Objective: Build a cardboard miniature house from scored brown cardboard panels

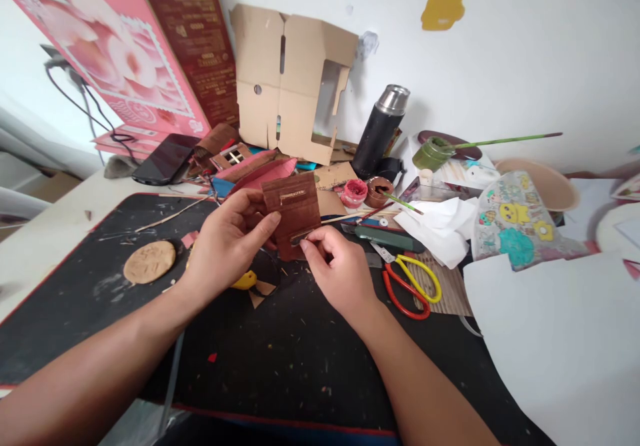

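Note:
My left hand [227, 239] grips a brown-painted cardboard panel [291, 209] by its left side, thumb across the front. The panel is upright above the mat, with a narrow light-coloured strip across its upper part. At the panel's lower right, my right hand [343, 269] is closed in a pinch on a small thin strip [299, 237] lying against the face. Its fingertips hide part of that strip. Below my left hand lies a yellow-handled tool [245, 280], partly covered. Red-and-yellow-handled scissors [410, 284] rest to the right of my right hand.
A black mat [280, 366] covers the table. On it lies a round clay-like disc [149, 262]. Behind stand open paint pots [354, 193], a black thermos [377, 133] and a cardboard sheet [260, 66]. A phone [165, 158] lies back left; crumpled tissue [445, 226] sits right.

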Tool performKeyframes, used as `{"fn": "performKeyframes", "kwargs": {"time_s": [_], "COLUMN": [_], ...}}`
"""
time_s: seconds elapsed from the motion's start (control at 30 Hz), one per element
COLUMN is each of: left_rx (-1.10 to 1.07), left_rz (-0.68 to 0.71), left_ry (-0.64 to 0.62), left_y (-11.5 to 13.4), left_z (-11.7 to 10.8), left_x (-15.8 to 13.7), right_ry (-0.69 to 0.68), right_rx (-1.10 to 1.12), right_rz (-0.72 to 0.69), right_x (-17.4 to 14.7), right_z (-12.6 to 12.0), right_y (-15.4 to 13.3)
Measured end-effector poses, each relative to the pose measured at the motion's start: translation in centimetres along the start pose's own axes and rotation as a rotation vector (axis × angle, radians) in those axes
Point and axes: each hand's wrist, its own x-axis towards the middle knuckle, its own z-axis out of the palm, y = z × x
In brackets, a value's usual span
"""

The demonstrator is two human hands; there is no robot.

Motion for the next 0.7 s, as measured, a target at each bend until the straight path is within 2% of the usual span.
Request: {"fn": "performKeyframes", "kwargs": {"time_s": [0.2,0.5,0.6,0.7], "left_rx": [0.022,0.643,0.814,0.873], "left_rz": [-0.022,0.159,0.299,0.476], "left_ry": [-0.008,-0.024,0.004,0.044], "left_y": [-0.7,-2.4,-2.7,-2.0], "left_z": [-0.4,-0.7,-0.7,-0.7], "left_x": [0.5,1.2,1.6,1.5], "right_ry": [0.001,0.03,0.033,0.027], "right_rx": [0.103,0.292,0.324,0.386], "right_rz": [0.072,0.148,0.145,0.158], "right_x": [0.0,0.3,0.3,0.3], "right_z": [-0.2,-0.6,-0.5,-0.5], "right_y": [0.0,0.2,0.1,0.2]}}
